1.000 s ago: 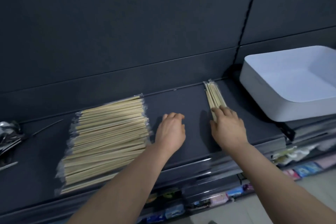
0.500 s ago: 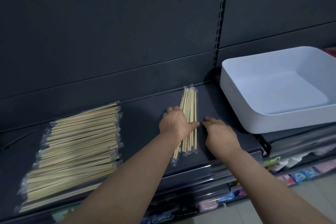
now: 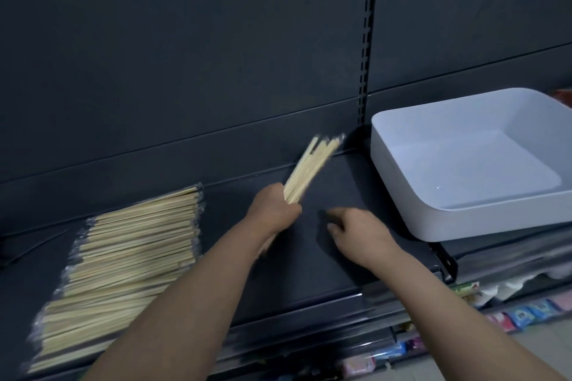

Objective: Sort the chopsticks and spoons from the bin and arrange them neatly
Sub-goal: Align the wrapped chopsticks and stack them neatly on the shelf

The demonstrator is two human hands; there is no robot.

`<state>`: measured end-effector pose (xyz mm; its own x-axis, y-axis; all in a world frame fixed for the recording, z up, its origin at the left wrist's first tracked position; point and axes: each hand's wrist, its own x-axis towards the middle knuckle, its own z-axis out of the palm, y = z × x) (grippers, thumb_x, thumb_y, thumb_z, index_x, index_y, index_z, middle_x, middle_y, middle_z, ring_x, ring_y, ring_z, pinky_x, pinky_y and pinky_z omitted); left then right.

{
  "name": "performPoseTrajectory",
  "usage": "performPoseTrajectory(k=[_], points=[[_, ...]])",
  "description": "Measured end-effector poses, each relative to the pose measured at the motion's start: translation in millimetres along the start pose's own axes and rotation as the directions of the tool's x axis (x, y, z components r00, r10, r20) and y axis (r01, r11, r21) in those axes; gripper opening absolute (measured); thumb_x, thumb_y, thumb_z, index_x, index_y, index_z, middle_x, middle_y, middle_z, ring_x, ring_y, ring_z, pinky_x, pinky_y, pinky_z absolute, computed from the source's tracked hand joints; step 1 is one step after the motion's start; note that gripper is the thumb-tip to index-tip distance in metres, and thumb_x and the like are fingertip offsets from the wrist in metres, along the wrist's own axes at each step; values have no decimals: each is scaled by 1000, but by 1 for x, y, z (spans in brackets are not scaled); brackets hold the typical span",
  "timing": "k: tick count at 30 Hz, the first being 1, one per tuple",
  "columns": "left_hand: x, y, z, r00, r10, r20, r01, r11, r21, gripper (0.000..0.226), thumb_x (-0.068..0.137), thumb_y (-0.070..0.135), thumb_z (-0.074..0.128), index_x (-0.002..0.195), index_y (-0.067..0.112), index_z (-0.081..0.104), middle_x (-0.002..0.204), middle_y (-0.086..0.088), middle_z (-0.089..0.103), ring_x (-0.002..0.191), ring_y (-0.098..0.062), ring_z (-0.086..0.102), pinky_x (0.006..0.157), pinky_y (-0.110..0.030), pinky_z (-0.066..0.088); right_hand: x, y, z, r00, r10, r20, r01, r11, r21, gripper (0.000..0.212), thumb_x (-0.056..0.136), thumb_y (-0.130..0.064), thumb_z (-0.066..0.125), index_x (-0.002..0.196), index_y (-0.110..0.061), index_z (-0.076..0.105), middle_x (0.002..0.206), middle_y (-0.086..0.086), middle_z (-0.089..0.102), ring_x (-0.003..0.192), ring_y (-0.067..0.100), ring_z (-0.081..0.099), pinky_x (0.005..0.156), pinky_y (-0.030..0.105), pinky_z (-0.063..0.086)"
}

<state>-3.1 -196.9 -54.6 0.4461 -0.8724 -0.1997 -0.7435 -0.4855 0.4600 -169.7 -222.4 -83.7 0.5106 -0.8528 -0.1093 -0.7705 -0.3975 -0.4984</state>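
My left hand (image 3: 274, 213) grips a small bundle of wrapped wooden chopsticks (image 3: 309, 169), lifted off the dark shelf (image 3: 325, 257) and angled up to the right, blurred. A large flat stack of wrapped chopsticks (image 3: 123, 263) lies on the shelf's left part. My right hand (image 3: 356, 230) hovers low over the shelf to the right of the left hand, fingers loosely curled and holding nothing. The white bin (image 3: 470, 164) stands at the right and looks empty. No spoons are in view.
A dark back panel with a slotted upright (image 3: 366, 40) rises behind the shelf. Below the shelf's front edge, lower shelves hold small coloured packets (image 3: 523, 314). Bare shelf lies between the big stack and the bin.
The small chopstick bundle, lying on the shelf between both hands before, is now gripped and raised by my left hand. My right hand has let go and drawn slightly back.
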Motion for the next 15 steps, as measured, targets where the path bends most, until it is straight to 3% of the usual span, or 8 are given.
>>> performPoseTrajectory(k=[1,3,5,7,9,12,15], points=[[-2,1,-4,996,62,-70,-73,984,-165,21,83,20,64,100,11,57,95,-5,61,87,-23,60,68,-27,44,2,-7,-1,998,-29,63,18,984,175,44,91,-30,59,133,-23,53,131,-2,59,121,15,54,99,28,44],[-12,8,-15,972,149,-182,-223,832,-509,14,86,14,65,98,13,57,85,1,60,78,-14,58,65,-24,45,3,-27,1,975,-153,163,35,825,564,63,78,-35,73,135,-23,49,127,-4,62,117,8,57,103,32,45],[-25,15,-24,949,189,-254,-315,651,-690,17,87,8,67,99,16,57,82,5,60,74,-7,58,66,-19,47,5,-44,6,975,-196,103,59,678,732,59,70,-32,78,124,-25,54,108,-5,69,100,10,66,90,37,55],[-32,18,-30,931,204,-304,-366,547,-753,25,83,5,71,98,19,59,82,6,63,75,-4,60,70,-19,50,7,-57,8,989,-146,1,96,656,749,36,79,-23,73,111,-24,56,92,-1,71,83,16,69,75,38,59],[-35,17,-36,919,225,-322,-393,497,-774,28,78,2,74,96,19,60,79,5,65,74,-6,62,72,-21,52,8,-62,9,988,-125,-94,155,718,679,22,86,-19,66,105,-24,56,84,-2,69,74,12,67,68,34,57],[-37,8,-42,930,254,-266,-362,506,-783,31,78,0,74,102,13,60,80,2,66,77,-9,64,76,-24,54,7,-59,15,988,-133,-74,150,757,636,21,86,-19,66,103,-25,55,83,-3,67,70,7,63,62,23,52],[-37,-1,-36,954,260,-150,-276,558,-782,35,75,6,79,105,9,61,85,-1,69,81,-13,67,81,-31,56,3,-58,23,991,-127,-35,116,725,679,41,79,-20,75,113,-27,54,94,-7,68,83,5,65,71,22,55]])
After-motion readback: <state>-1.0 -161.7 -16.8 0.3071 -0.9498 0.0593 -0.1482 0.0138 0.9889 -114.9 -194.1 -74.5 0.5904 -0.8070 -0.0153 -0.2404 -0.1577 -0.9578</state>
